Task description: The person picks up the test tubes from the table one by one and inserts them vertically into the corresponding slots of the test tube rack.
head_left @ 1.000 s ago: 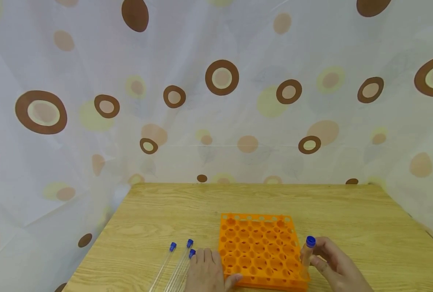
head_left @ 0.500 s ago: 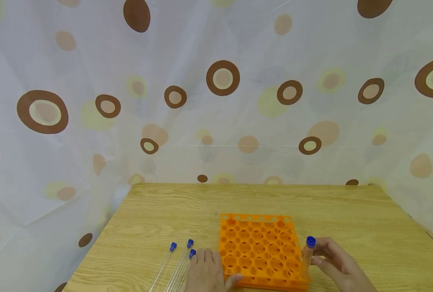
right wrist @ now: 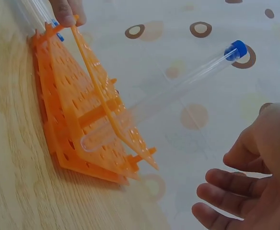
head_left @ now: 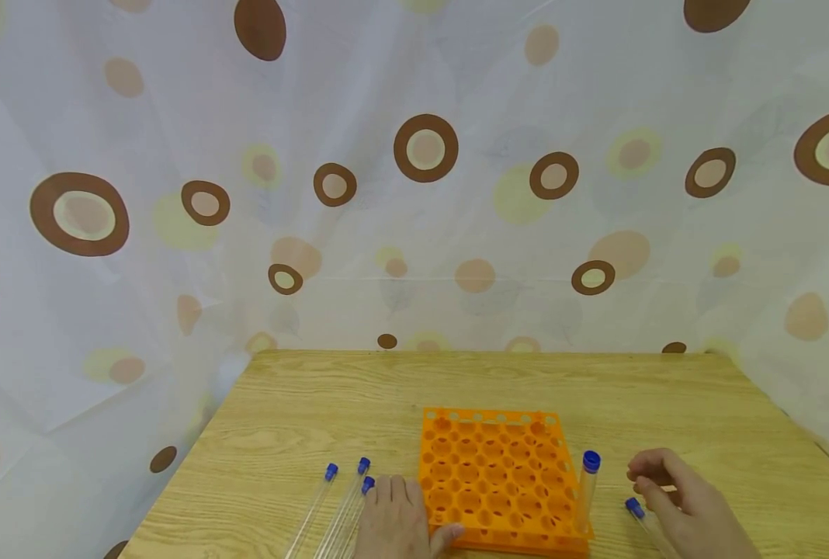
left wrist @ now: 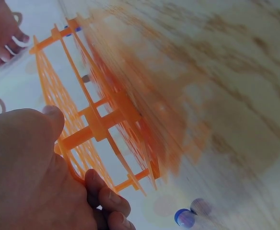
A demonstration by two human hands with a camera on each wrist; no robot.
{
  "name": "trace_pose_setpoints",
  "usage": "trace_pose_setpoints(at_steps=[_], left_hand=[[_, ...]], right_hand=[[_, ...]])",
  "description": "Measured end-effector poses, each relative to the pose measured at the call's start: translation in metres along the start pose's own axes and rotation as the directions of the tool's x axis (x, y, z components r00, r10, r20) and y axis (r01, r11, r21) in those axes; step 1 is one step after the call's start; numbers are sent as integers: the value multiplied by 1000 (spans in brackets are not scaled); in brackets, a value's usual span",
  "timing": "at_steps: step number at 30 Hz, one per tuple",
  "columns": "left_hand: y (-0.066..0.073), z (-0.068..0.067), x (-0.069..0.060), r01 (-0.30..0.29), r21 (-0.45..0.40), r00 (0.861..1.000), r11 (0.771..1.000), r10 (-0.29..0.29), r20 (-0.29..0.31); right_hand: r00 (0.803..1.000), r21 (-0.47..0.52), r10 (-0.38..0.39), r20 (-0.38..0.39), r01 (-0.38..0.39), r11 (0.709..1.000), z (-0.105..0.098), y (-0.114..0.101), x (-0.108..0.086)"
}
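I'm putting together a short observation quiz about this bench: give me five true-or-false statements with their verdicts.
1. The left hand holds the orange test tube rack at a corner. True.
2. The right hand grips the standing test tube. False: the hand is apart from the standing test tube, which is upright in the rack without it.
3. A blue-capped test tube lies on the wood-grain table to the right of the rack. True.
4. The rack holds no test tube. False: one stands near its right edge.
5. In the head view, three blue caps show to the left of the rack. True.
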State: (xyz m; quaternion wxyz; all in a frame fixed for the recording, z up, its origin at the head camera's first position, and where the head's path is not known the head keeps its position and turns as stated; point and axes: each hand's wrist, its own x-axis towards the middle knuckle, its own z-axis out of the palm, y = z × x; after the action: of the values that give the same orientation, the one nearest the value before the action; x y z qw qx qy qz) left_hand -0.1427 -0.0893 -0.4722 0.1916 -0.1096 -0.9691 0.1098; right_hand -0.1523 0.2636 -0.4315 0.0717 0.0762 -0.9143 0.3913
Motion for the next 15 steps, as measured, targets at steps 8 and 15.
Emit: trace_pose_setpoints(at_steps=[8, 15], left_hand=[[-1, -1, 1, 5, -12, 1000, 1000, -5, 30], [0, -1, 1, 13, -11, 998, 1000, -12, 55]], right_hand=[[992, -153, 105, 66, -94, 984, -13, 10, 2], [933, -233, 202, 297, -134, 963, -12, 26, 7]])
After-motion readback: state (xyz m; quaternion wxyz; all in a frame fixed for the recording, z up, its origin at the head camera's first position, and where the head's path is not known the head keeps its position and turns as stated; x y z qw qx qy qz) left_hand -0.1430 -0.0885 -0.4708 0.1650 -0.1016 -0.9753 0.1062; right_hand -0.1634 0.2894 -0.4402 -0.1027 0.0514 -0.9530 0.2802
